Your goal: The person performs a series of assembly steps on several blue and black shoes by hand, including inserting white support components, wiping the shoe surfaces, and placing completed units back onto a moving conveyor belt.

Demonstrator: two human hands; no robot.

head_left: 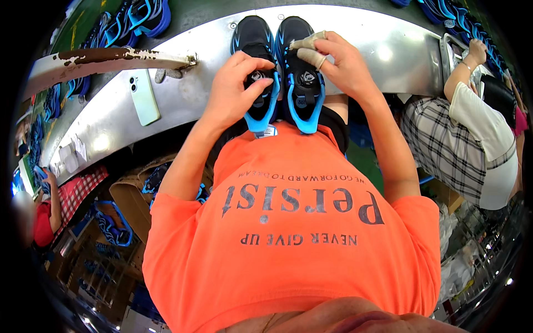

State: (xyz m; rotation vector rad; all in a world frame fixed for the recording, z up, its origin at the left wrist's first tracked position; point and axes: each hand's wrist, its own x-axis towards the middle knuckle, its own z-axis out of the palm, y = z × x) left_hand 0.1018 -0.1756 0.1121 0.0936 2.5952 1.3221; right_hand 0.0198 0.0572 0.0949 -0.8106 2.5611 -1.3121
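Observation:
Two black sneakers with bright blue trim stand side by side before me, toes pointing away. My left hand (236,86) curls over the left sneaker (254,33), thumb and forefinger bent around its opening. A gap between those fingertips shows part of the tongue. Over the right sneaker (294,33) is my right hand (340,60), with pale finger covers on the thumb and forefinger. Its covered fingertips are spread apart near the laces, and I see nothing between them. The heels of both sneakers reach the table's near edge, close to my orange shirt.
A curved metal table (383,55) spans the view. To the left lie a pale green phone (144,97) and a rusty white bar (111,60). More blue-and-black shoes (147,16) line up beyond. A co-worker in a plaid apron (438,144) is close on the right; another is far left.

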